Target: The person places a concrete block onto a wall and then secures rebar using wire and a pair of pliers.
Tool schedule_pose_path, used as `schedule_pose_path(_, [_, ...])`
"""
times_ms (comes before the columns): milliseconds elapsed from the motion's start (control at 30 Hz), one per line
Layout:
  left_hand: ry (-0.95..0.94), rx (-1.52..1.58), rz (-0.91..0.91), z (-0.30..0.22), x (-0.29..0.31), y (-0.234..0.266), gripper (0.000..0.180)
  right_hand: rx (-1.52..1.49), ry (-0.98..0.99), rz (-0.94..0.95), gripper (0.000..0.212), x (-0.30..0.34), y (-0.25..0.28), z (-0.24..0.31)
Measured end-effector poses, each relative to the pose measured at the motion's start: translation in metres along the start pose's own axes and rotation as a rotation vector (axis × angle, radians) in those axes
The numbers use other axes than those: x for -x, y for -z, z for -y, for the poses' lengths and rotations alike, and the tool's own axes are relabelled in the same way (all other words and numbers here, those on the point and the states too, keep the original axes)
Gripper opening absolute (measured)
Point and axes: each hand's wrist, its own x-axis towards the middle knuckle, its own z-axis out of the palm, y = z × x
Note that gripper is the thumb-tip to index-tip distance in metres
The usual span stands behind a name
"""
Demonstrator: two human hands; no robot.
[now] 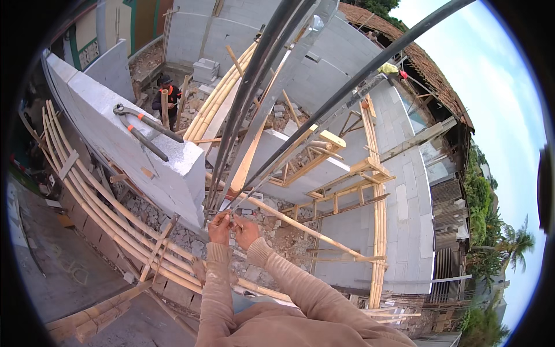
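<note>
My left hand (219, 229) and my right hand (247, 232) are close together in front of me, fingers pinched around something too small to make out. Just beyond them, the lower ends of long dark bars (250, 87) converge. Another dark bar (370, 68) slants up to the right from the same spot. To the left, a pair of end-cutting pincers (140, 130), with orange bands on its dark handles, lies on top of a light grey block wall (173, 151).
Bamboo poles (124, 222) form a scaffold rail at my left and below. More bamboo and timber framing (377, 231) stands against the block wall (407, 220) at right. Rubble (289, 237) covers the ground below. A person in dark clothing (166, 98) is farther back.
</note>
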Motion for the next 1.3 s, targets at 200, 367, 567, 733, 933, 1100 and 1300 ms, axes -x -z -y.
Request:
schedule_pose_path(200, [0.027,0.167,0.080,0.002,-0.007,-0.028,0.018,0.142,0.108,-0.056,0.035,-0.002,0.032,0.013])
schedule_pose_path(367, [0.142,0.115,0.142,-0.021,-0.001,-0.025,0.028,0.149,0.087,-0.017,0.025,-0.001,0.027,0.011])
schedule_pose_path(567, [0.170,0.092,0.108,-0.018,-0.007,-0.011,0.025,0.247,0.067,0.095,0.018,-0.003,0.039,0.032])
schedule_pose_path(733, [0.071,0.040,0.159,-0.013,-0.012,-0.013,0.026,0.242,0.067,0.084,0.019,-0.007,0.043,0.035])
schedule_pose_path(933, [0.006,-0.047,0.095,-0.022,-0.013,-0.009,0.026,-0.251,-0.419,0.353,0.027,-0.015,0.059,0.084])
schedule_pose_path(1100, [0.140,0.056,0.204,-0.021,-0.012,-0.008,0.025,-0.380,-0.351,0.373,0.024,-0.013,0.033,0.032])
schedule_pose_path(1300, [0.137,-0.140,0.106,-0.029,-0.008,-0.017,0.020,-0.446,-0.432,0.425,0.019,0.004,0.063,0.078])
